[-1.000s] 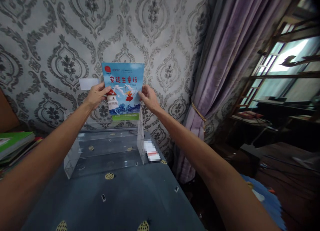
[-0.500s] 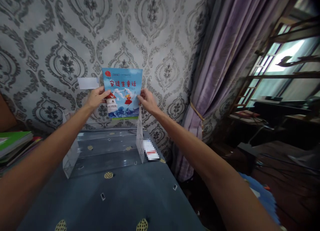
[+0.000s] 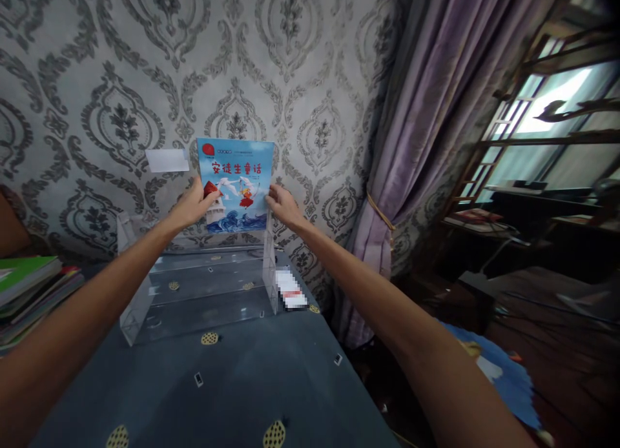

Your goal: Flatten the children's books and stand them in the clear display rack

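Observation:
A blue picture book (image 3: 237,183) with red Chinese characters on its cover is held upright, facing me, between my two hands. My left hand (image 3: 191,204) grips its left edge, thumb on the cover and the other fingers behind. On the opposite edge my right hand (image 3: 285,204) is closed the same way, its fingertips partly hidden. Below and around the book stands a clear stepped acrylic rack (image 3: 194,293) with side panels. The book's lower edge is above the rack's rear part; whether they touch I cannot tell.
Books (image 3: 36,293) are stacked at the left. A flat item with a blurred face (image 3: 291,290) lies right of the rack on the dark patterned tablecloth (image 3: 232,383). A white card (image 3: 167,160) is on the wallpaper. A purple curtain (image 3: 382,241) hangs at the right.
Both hands have lowered the book slightly towards the rack. The green strip under the book's lower edge no longer shows. The camera view has shifted a little.

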Demonstrator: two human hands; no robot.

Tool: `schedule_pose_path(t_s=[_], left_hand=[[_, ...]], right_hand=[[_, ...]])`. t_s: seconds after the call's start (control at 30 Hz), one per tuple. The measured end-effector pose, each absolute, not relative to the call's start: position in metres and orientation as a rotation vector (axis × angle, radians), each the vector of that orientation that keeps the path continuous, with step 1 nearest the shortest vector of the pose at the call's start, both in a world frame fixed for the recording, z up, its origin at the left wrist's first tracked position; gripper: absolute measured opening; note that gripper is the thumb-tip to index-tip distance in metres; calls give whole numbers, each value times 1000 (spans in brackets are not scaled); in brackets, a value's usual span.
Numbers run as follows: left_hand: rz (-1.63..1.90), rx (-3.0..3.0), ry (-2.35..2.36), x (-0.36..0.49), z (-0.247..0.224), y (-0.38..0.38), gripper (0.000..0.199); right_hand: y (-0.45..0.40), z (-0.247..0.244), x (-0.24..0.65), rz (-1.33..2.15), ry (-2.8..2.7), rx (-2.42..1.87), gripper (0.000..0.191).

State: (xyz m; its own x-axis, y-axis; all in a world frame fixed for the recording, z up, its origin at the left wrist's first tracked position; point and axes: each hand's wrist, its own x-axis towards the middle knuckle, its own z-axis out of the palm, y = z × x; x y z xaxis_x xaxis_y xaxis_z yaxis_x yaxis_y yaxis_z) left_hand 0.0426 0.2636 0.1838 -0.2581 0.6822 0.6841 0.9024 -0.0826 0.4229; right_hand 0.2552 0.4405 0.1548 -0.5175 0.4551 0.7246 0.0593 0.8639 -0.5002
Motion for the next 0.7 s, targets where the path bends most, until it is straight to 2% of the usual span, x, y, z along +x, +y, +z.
schedule_pose_path(t_s=[0.3, 0.7], left_hand=[[-1198, -1656, -2095, 51, 183, 265, 43], [-1260, -1762, -1993, 40, 180, 268, 36]], right_hand=[[430, 150, 257, 528, -2034, -455, 20], [425, 148, 249, 652, -1938, -433, 29]])
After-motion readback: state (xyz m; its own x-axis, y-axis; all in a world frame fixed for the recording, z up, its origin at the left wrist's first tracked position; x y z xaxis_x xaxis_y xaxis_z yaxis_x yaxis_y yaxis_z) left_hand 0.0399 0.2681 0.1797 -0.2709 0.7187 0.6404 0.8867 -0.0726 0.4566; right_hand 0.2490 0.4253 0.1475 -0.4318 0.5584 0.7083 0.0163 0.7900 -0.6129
